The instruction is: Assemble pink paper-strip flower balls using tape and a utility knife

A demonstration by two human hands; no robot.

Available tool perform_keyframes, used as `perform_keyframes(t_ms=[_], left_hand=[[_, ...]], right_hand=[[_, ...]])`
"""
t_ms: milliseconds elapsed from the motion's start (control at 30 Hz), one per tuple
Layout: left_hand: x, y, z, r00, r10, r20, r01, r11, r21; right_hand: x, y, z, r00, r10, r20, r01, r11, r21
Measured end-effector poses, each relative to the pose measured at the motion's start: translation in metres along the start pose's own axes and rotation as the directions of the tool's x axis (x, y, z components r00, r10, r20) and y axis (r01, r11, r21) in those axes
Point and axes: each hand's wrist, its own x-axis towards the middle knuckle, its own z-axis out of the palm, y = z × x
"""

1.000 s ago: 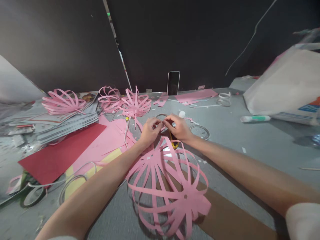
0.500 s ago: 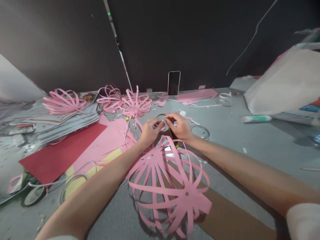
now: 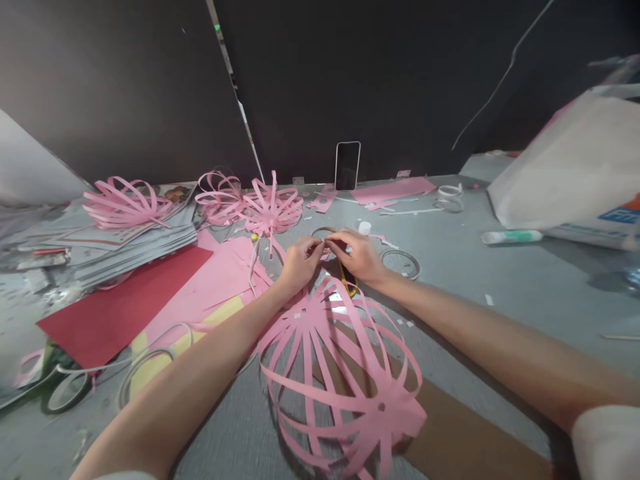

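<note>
My left hand point(image 3: 301, 261) and my right hand point(image 3: 358, 255) meet fingertip to fingertip at the middle of the table, both pinched closed. Between them is a small piece, too small and too covered by fingers to name. Just below lies a pink paper-strip lantern point(image 3: 381, 405), its strips fanning from two round centres with small holes. Under my right hand a yellow-and-black tool point(image 3: 349, 283) shows in part. A ring of tape point(image 3: 324, 231) lies right behind my fingertips, partly hidden by them.
More pink strip lanterns point(image 3: 273, 212) stand at back left, near stacked papers point(image 3: 135, 243) and red paper point(image 3: 125, 303). A phone point(image 3: 347, 167) leans on the dark wall. At right are a glue stick point(image 3: 512, 237), a white bag point(image 3: 570, 167) and a tape roll point(image 3: 401, 264). Brown cardboard point(image 3: 465, 427) lies in front.
My right hand has shifted slightly left, its fingertips now closer to my left hand's. The near end of the pink lantern has sagged a little lower.
</note>
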Motion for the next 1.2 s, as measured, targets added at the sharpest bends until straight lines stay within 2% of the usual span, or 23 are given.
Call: perform_keyframes(t_ms=[367,1200], left_hand=[[-0.0008,0.0025,-0.0003,1.0,0.027,0.015,-0.027,0.999,0.044],[-0.0005,0.0004,-0.0005,1.0,0.016,0.016,-0.017,0.999,0.043]], right_hand=[[-0.0008,0.0036,0.0005,0.999,0.042,0.018,-0.042,0.999,-0.007],[0.0002,0.0015,-0.0004,0.999,0.032,0.02,-0.032,0.999,-0.004]])
